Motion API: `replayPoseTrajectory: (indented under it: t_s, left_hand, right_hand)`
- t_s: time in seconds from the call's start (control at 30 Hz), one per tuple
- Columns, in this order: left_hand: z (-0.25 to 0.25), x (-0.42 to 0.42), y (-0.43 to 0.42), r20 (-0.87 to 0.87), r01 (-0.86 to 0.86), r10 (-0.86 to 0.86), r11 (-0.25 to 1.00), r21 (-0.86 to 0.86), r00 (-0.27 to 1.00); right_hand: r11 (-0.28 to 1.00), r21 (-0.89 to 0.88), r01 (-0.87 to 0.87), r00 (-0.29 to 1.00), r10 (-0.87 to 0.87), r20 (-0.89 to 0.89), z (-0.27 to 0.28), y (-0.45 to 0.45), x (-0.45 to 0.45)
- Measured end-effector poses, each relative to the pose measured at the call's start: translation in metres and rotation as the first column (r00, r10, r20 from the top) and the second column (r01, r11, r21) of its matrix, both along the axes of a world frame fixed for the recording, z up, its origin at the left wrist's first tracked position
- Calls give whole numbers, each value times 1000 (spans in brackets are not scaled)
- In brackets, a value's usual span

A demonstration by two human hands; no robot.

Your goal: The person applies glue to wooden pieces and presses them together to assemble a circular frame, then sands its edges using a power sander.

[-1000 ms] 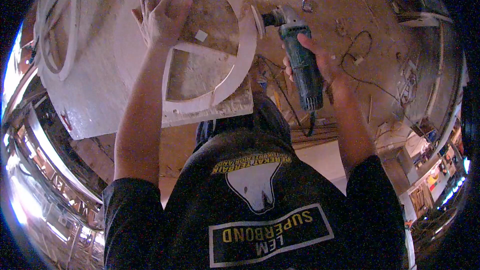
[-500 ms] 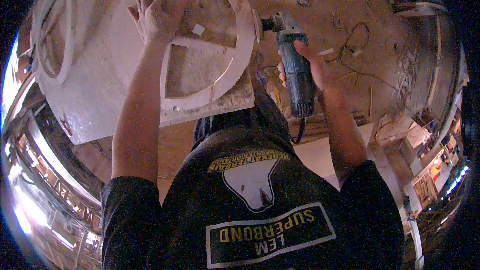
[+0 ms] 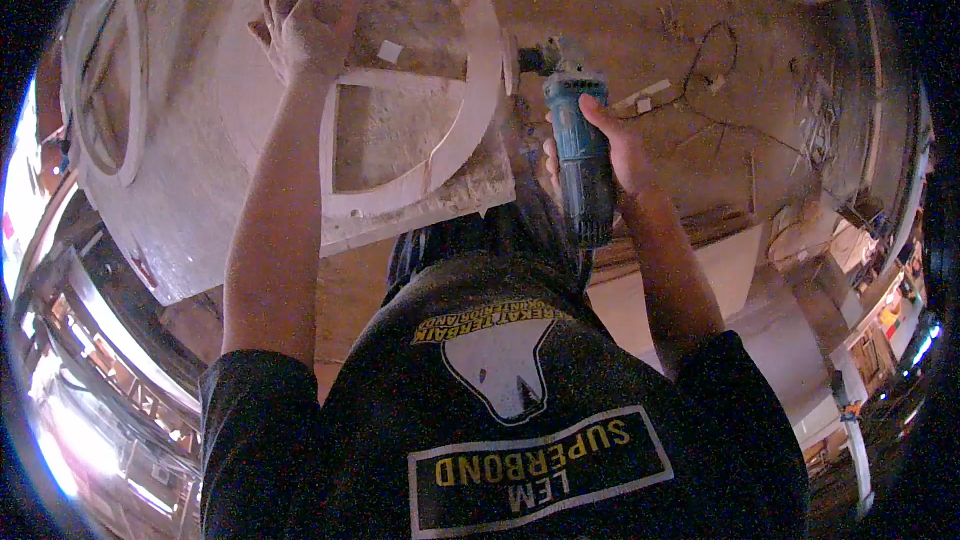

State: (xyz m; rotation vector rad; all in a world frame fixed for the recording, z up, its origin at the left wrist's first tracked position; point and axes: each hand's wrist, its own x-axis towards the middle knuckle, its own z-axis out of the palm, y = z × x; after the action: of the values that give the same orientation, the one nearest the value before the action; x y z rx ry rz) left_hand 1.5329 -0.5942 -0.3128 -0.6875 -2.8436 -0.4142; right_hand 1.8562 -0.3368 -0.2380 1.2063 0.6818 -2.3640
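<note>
My left hand (image 3: 308, 28) lies flat on the upper left of a pale round wooden frame (image 3: 482, 80), fingers spread. The frame has two cut-out openings with a crossbar between them. My right hand (image 3: 622, 145) is wrapped around the blue-green body of an angle grinder (image 3: 580, 135). The grinder's disc (image 3: 509, 65) is edge-on at the frame's right outer rim; whether it touches is hard to tell. Under the frame is a pale board (image 3: 180, 230), its front corner sticking out near my legs.
A second ring-shaped wooden frame (image 3: 133, 130) lies on the board at the far left. A dark cord (image 3: 735, 50) trails over the dusty floor on the right, near small scraps. A small white piece (image 3: 390, 51) shows through the upper opening.
The grinder and my right hand have shifted slightly left, with the disc staying beside the rim. My left hand keeps its place on the frame. The view has shifted a little.
</note>
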Motion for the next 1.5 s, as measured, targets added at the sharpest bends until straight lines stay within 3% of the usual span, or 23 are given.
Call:
replayPoseTrajectory:
  t_s: [0.23,0.37,0.47,0.57,0.67,0.87,1.2,1.37,1.5]
  left_hand:
    - [-6,-6,-6,130,-11,7,999,33,991]
    - [21,7,-21,31,43,-50,979,197,998]
    - [44,34,-51,-27,445,-444,895,18,895]
    - [47,71,-51,26,693,-695,719,56,719]
    - [34,75,-54,89,601,-595,797,-57,799]
    - [21,56,-51,-10,651,-652,758,-23,758]
    - [23,61,-8,6,258,-259,965,39,966]
    - [31,107,-13,54,135,-135,991,-10,989]
    - [34,124,-24,117,89,-101,991,103,988]
  right_hand:
    - [1000,-16,7,999,-8,-47,-8,-22,30]
    - [997,58,54,998,-56,39,-11,-14,48]
    - [993,81,85,993,-91,81,-7,7,65]
    - [962,251,107,986,-135,97,-11,25,80]
    - [962,223,156,979,-181,95,-8,32,88]
    - [949,273,155,978,-187,94,1,28,93]
    - [960,225,169,975,-196,105,-7,48,89]
    - [975,206,86,992,-104,75,-3,68,66]
    - [974,220,-59,994,37,102,-3,85,37]
